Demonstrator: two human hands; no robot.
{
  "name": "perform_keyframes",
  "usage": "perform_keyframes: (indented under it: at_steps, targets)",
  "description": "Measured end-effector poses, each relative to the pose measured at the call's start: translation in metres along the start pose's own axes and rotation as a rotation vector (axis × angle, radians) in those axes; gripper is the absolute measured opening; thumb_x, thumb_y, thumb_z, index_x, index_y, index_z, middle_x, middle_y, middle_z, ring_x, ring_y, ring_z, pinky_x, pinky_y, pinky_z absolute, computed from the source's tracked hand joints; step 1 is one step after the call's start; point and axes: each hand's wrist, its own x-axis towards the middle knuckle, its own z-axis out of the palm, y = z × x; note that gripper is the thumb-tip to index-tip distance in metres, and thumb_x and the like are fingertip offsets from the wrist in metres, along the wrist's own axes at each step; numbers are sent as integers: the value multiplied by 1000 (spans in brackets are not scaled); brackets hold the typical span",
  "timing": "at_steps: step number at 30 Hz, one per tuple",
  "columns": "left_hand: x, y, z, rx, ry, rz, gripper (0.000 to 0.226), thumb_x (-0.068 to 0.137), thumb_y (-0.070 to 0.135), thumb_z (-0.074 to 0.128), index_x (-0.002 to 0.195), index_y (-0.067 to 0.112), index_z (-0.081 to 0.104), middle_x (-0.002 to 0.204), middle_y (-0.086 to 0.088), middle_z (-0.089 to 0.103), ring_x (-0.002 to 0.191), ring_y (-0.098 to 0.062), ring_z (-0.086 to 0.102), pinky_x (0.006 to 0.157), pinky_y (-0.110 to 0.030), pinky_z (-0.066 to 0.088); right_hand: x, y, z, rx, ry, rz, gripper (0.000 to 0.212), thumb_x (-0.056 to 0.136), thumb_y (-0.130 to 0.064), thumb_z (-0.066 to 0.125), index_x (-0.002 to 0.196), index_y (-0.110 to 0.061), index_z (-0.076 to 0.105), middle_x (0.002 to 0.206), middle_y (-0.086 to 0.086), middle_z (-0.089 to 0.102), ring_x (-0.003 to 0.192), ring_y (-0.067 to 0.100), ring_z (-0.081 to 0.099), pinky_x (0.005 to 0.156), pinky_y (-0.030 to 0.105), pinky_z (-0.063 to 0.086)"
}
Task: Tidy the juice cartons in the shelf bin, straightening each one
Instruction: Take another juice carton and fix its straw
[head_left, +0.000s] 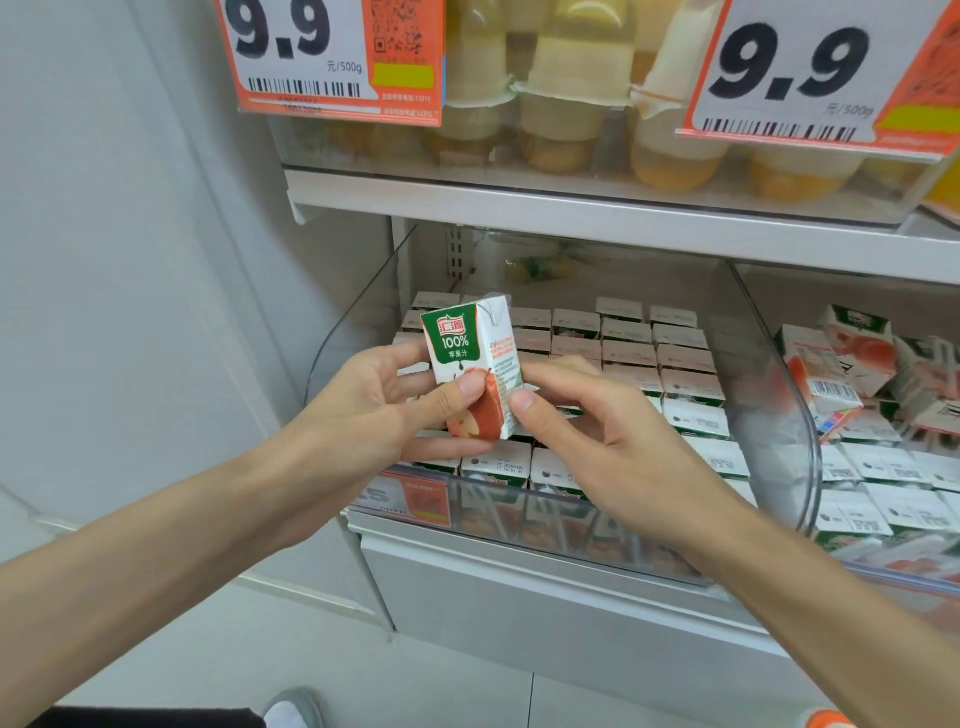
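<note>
A small white and green apple juice carton (470, 348) is held upright above the clear shelf bin (784, 415). My left hand (379, 410) grips its left side, thumb pressed on the apple picture at the front. My right hand (587, 426) pinches its lower right edge with thumb and fingers. Below and behind the hands, several cartons (680, 384) stand in neat rows inside the bin, tops facing up. The hands hide the front left rows.
A neighbouring bin on the right holds several juice cartons (852, 364) lying jumbled on top of its rows. The shelf above (571, 208) carries bottled drinks and two large price tags (332, 57). A grey wall stands to the left.
</note>
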Motion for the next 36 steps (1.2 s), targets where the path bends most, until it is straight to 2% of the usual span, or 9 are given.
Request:
perform_keyframes:
  at_steps: [4, 7, 11, 14, 21, 26, 30, 33, 36]
  targets:
    - [2, 0, 1, 11, 25, -22, 40, 92, 23, 70, 131, 17, 71, 113, -4, 81, 95, -18, 79, 82, -31, 65, 1, -1, 0, 79, 104, 35, 23, 94, -35, 75, 118, -38, 76, 106, -1, 77, 98, 21, 71, 95, 42, 57]
    - [2, 0, -1, 20, 19, -32, 38, 94, 24, 70, 131, 18, 71, 116, -3, 81, 100, -20, 79, 80, -30, 65, 3, -1, -3, 122, 156, 98, 29, 85, -39, 83, 112, -33, 74, 94, 0, 79, 89, 17, 75, 89, 34, 61]
    - [3, -1, -2, 20, 7, -40, 30, 103, 24, 61, 131, 18, 71, 117, -5, 81, 105, -23, 79, 83, -27, 64, 3, 1, -5, 128, 190, 138, 23, 86, -37, 82, 106, -30, 73, 87, -3, 80, 83, 16, 77, 84, 31, 63]
    - [3, 0, -3, 26, -6, -25, 32, 105, 24, 56, 133, 18, 70, 118, -4, 80, 106, -23, 79, 84, -27, 64, 3, 1, -8, 127, 209, 133, 20, 88, -37, 78, 107, -30, 72, 87, -4, 80, 84, 14, 78, 87, 33, 63]
    - [4, 1, -5, 44, -22, -7, 36, 105, 28, 56, 137, 20, 68, 122, -1, 79, 109, -24, 78, 83, -26, 63, 2, 0, -9, 138, 211, 123, 16, 93, -34, 74, 108, -30, 73, 89, -6, 80, 84, 10, 77, 84, 25, 61]
    - [4, 1, -5, 40, 45, 1, 37, 103, 34, 55, 137, 25, 69, 120, 1, 80, 105, -23, 79, 76, -23, 62, 1, -1, -9, 185, 210, 149, 9, 100, -27, 68, 106, -31, 74, 89, -6, 81, 82, 5, 76, 88, 31, 62]
    - [4, 0, -6, 24, 83, 17, 39, 98, 31, 63, 136, 26, 68, 117, 0, 81, 103, -22, 79, 75, -23, 62, 1, -2, -8, 214, 189, 166, 11, 102, -28, 66, 107, -33, 74, 93, -6, 82, 85, 4, 75, 90, 29, 62]
    - [5, 0, -5, 30, 52, 22, 42, 98, 33, 62, 140, 28, 64, 120, 0, 80, 108, -21, 78, 80, -26, 63, 1, -3, -7, 238, 184, 154, 15, 104, -22, 64, 110, -31, 76, 97, -7, 82, 87, 4, 75, 88, 26, 62]
    - [3, -1, -2, 36, -24, 6, 41, 103, 37, 55, 140, 23, 65, 126, -2, 78, 117, -22, 74, 93, -33, 63, 0, -4, -6, 238, 156, 146, 22, 104, -18, 64, 116, -30, 78, 105, -18, 80, 93, 1, 76, 89, 23, 61]
